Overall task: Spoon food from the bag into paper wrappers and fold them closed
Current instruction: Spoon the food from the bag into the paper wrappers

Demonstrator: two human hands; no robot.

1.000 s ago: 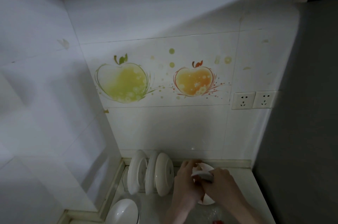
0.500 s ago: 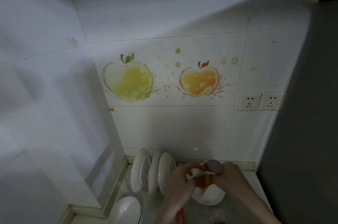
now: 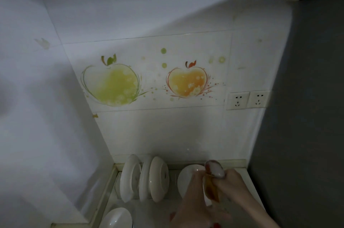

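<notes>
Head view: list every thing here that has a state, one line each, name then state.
right hand: fingers curled round a wrapped piece, lifted above the counter.
wrapped piece: held, pale wrapper over its top, reddish-orange below.
left hand: at the piece's lower part; blurred, grip unclear.
white plate: lying on the counter behind the hands.
dishes in the rack: standing on edge.
white bowl: mouth up.
wall sockets: nothing plugged in.

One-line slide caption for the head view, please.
Both hands, left hand and right hand, hold a filled wrapper above a white plate beside racked dishes.
</notes>
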